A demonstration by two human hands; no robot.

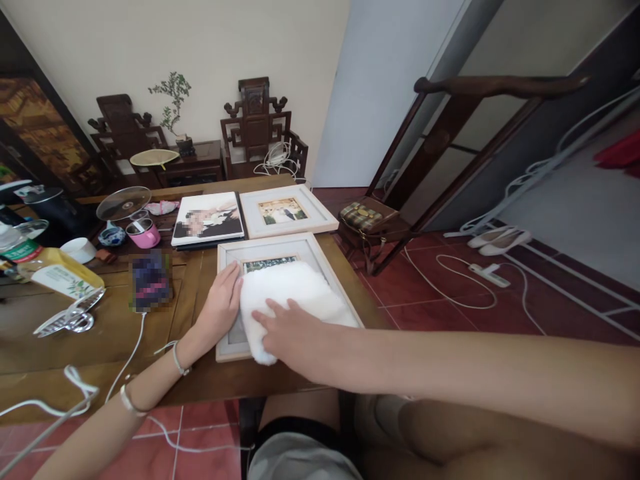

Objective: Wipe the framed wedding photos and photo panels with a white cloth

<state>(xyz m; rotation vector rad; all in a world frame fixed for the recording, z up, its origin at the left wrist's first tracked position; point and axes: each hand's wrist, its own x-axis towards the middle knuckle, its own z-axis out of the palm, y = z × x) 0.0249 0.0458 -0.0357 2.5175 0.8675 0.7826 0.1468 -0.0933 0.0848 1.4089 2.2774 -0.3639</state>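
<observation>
A light wood picture frame [225,260] with a pale mat lies on the table edge before me. Over much of it is spread a fluffy white cloth [300,280], which hides most of its picture. My right hand [295,333] presses on this cloth, fingers apart and lying on top. My left hand [220,300] grips the frame's left side, its fingertips beside the cloth; part of its grip is hidden. Just beyond lie a second framed picture [257,190] and a white-edged photo album [207,217].
On the wooden table [190,293] stand a pink mug [143,233], a bottle of yellow liquid [65,270] and a silver claw clip [75,317]. A white cable [133,350] crosses its front. At right is a dark chair [440,147] holding a plaid bag [363,217].
</observation>
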